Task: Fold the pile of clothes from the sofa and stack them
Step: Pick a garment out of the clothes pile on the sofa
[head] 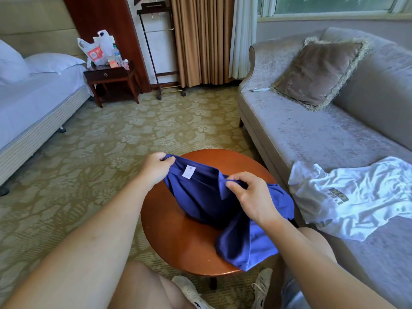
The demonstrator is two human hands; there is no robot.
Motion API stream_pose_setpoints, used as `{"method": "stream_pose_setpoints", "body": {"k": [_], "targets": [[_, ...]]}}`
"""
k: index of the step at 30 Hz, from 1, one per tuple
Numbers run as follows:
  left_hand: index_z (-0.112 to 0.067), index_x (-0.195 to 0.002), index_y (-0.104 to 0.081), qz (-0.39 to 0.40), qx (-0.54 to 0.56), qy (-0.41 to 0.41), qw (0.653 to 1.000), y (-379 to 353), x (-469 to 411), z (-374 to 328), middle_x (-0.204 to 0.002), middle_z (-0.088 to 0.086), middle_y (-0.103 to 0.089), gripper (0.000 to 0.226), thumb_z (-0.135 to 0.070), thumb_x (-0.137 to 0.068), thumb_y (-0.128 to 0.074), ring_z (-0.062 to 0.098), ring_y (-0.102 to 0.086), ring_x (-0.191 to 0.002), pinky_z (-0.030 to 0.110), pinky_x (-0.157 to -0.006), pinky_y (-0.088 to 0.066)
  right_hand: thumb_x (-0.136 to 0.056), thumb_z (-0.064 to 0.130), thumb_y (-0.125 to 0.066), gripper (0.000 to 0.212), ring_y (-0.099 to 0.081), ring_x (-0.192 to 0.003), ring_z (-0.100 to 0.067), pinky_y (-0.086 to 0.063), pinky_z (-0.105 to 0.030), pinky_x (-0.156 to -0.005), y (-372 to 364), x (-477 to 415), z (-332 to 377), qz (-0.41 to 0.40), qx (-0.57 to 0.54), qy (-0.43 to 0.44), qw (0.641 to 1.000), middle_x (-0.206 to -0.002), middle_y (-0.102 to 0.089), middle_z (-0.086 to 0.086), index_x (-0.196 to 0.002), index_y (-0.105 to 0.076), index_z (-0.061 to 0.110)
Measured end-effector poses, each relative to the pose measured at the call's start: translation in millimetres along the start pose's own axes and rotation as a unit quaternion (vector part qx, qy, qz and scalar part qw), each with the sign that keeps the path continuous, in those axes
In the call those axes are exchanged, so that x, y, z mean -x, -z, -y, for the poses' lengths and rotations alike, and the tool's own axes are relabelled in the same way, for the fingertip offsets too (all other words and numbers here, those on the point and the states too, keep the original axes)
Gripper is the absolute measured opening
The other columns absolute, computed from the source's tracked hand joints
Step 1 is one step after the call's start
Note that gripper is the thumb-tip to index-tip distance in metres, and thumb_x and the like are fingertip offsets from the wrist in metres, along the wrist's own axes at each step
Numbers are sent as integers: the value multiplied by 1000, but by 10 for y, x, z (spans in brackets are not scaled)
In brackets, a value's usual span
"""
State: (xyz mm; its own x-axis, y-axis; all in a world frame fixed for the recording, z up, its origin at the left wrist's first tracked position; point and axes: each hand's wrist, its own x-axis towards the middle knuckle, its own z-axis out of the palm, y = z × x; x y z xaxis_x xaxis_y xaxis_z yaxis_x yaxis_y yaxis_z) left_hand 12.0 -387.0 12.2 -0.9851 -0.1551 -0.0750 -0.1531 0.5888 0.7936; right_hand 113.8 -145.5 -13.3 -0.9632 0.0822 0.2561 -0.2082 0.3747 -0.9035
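The blue shirt [223, 208], crumpled, with a white label showing near the collar, hangs over the round wooden table [178, 241], its lower part resting on the top. My left hand [156, 169] pinches one edge and my right hand [252, 197] grips the other. A rumpled white shirt [352, 197] lies on the sofa [312, 141]. A plastic bag [95, 52] sits on the nightstand [109, 74] across the patterned carpet [111, 141].

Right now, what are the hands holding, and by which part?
Both hands hold the blue shirt by its top edge near the collar: the left hand pinches one end, the right hand the other.
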Motion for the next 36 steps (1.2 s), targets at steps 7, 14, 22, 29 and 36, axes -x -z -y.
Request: {"method": "stream_pose_setpoints", "body": {"k": [7, 14, 22, 29, 36], "targets": [[-2, -91, -63, 52, 51, -21, 997, 35, 56, 16, -83, 8, -59, 30, -31, -95, -57, 20, -53, -77, 34, -73, -41, -96, 14, -54, 14, -52, -71, 1, -36, -15, -68, 167, -238, 13, -149, 6, -34, 988, -79, -54, 9, -82, -57, 18], [-4, -93, -66, 90, 76, -84, 989, 71, 221, -218, -85, 7, -62, 24, -28, -94, -61, 15, -56, -77, 29, -71, -40, -99, 22, -44, 11, -53, -79, -20, -35, -28, -72, 350, -672, 157, -207, 14, -67, 976, -77, -55, 6, -91, -51, 16], [-11, -116, -63, 307, 184, -3, 934, 397, 398, -368, -120, 9, -67, 34, 1, -84, -66, 23, -63, -112, 40, -99, -46, -99, 21, -45, 11, -50, -85, -20, -35, -27, -76, 584, -899, 421, -213, 53, -52, 974, -84, -57, 0, -92, -51, 17], [-10, -121, -63, 315, 206, -43, 925, 557, 574, -531, -126, 9, -65, 46, -10, -75, -65, 23, -61, -116, 37, -101, -43, -98, 20, -46, 15, -53, -89, -25, -38, -32, -79, 738, -862, 557, -222, 74, -48, 971, -93, -59, -7, -95, -59, 13], [-14, -92, -67, 82, 215, -107, 967, 727, 774, -817, -82, -2, -73, 15, -12, -98, -53, 16, -64, -80, 21, -68, -53, -99, 21, -47, 12, -53, -82, -21, -35, -26, -73, 926, -718, 896, -161, 53, -21, 985, -94, -60, -5, -94, -56, 16]]}}
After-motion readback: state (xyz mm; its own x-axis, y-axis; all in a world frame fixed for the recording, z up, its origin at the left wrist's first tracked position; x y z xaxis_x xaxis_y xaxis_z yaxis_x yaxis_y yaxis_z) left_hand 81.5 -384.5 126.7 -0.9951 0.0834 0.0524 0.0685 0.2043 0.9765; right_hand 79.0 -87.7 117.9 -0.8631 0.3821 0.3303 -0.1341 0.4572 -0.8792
